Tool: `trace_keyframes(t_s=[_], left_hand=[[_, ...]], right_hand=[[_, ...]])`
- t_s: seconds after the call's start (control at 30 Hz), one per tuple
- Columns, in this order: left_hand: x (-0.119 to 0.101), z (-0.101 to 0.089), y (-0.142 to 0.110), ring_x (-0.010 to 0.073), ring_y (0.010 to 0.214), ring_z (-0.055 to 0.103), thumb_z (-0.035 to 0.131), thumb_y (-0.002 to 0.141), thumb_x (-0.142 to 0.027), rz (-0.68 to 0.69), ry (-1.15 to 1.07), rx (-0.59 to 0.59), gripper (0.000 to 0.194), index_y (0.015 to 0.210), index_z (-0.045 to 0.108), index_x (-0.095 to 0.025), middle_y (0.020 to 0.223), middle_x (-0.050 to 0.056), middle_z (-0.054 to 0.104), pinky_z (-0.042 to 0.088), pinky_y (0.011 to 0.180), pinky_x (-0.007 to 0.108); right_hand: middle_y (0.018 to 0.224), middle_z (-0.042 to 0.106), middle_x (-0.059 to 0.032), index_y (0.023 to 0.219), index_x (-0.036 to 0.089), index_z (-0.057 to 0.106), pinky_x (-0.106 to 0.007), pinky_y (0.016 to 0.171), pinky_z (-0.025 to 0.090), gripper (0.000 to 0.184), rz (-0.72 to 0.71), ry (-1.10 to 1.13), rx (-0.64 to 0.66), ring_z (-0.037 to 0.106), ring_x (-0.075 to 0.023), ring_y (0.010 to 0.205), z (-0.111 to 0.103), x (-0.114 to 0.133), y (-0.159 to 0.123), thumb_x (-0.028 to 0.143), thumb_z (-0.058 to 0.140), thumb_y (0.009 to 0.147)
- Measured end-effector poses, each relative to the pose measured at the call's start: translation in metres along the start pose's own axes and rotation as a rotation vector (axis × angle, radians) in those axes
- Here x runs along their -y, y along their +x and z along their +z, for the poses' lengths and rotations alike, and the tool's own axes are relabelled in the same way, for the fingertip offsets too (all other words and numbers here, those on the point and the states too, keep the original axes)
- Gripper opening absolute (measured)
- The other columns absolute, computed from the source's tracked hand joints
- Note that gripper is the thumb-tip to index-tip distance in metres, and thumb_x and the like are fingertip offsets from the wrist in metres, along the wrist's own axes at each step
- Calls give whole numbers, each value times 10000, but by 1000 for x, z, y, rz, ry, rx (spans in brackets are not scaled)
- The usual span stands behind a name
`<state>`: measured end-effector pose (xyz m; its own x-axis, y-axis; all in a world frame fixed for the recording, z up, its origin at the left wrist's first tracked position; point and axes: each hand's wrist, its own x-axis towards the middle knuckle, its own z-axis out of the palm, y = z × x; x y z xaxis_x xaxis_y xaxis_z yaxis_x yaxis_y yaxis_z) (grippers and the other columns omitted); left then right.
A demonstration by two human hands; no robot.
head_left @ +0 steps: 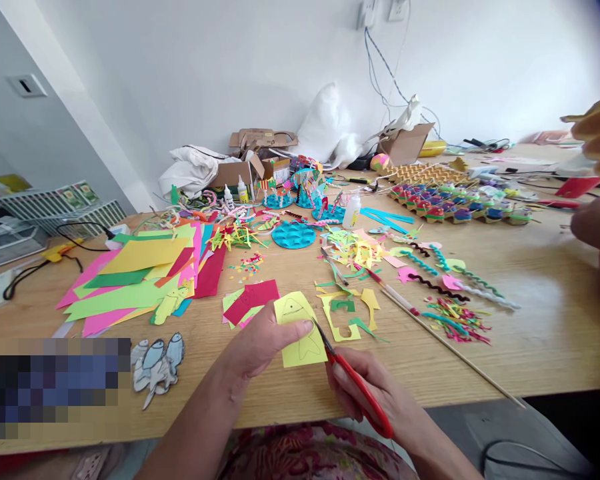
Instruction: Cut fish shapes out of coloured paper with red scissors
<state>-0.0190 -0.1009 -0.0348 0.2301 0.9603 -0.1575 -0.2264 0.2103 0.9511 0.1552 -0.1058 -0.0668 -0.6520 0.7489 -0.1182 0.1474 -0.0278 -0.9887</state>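
My left hand (265, 337) pinches a piece of yellow paper (294, 307) with its thumb on top. A fish outline is drawn on the paper in dark line. In my right hand (365, 377) are red-handled scissors (363, 387), and their blades meet the paper's right edge beside my left thumb. Yellow and green paper offcuts (343, 330) lie just beyond the scissors. Behind my left hand are red and light green paper pieces (253, 300), a drawn shape on the red one. Several cut-out blue and white paper fish (157, 363) rest to the left.
Coloured paper sheets (140, 273) are heaped at left. A blue scalloped disc (293, 235), glue bottles (351, 212) and paper scraps (357, 247) stand farther back. A long thin stick (455, 350) crosses the right side, near twisted pipe cleaners (440, 288). Another person's hand (593, 227) shows at far right.
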Motion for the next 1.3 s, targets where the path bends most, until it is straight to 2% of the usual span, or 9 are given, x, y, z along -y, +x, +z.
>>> trace_keyframes(t_s=[0.2, 0.5, 0.77, 1.0, 1.3], left_hand=[[1, 0, 0, 152, 656, 601, 700, 624, -254, -17, -7, -6, 202, 786, 652, -144, 740, 30, 686, 465, 631, 261], [4, -3, -1, 179, 792, 620, 610, 715, -229, 46, 98, -14, 247, 947, 663, -161, 862, 33, 695, 475, 726, 282], [6, -4, -1, 170, 759, 625, 610, 719, -234, 22, 70, 40, 281, 988, 660, -171, 878, 34, 697, 482, 719, 283], [6, -2, -1, 175, 752, 624, 626, 692, -238, -2, 53, 44, 291, 967, 669, -154, 853, 40, 700, 479, 688, 268], [5, -3, -1, 190, 780, 628, 647, 676, -239, -16, 27, 42, 324, 990, 656, -158, 923, 57, 695, 474, 738, 300]], right_hand=[[465, 345, 60, 543, 206, 357, -213, 413, 246, 514, -6, -28, -11, 310, -91, 434, 0, -1, -1, 646, 388, 806], [465, 330, 68, 551, 209, 349, -211, 411, 242, 493, 27, -25, -29, 309, -89, 426, 1, -3, -1, 624, 391, 813], [498, 399, 49, 582, 198, 379, -221, 461, 290, 432, -37, -22, 0, 367, -103, 462, -1, -7, -3, 537, 401, 849], [488, 381, 54, 572, 199, 374, -218, 456, 282, 477, -19, -24, -8, 351, -100, 459, 0, -3, -3, 601, 398, 829], [480, 345, 60, 552, 202, 365, -218, 430, 251, 532, -10, -42, -25, 313, -92, 449, 1, -3, -2, 674, 375, 798]])
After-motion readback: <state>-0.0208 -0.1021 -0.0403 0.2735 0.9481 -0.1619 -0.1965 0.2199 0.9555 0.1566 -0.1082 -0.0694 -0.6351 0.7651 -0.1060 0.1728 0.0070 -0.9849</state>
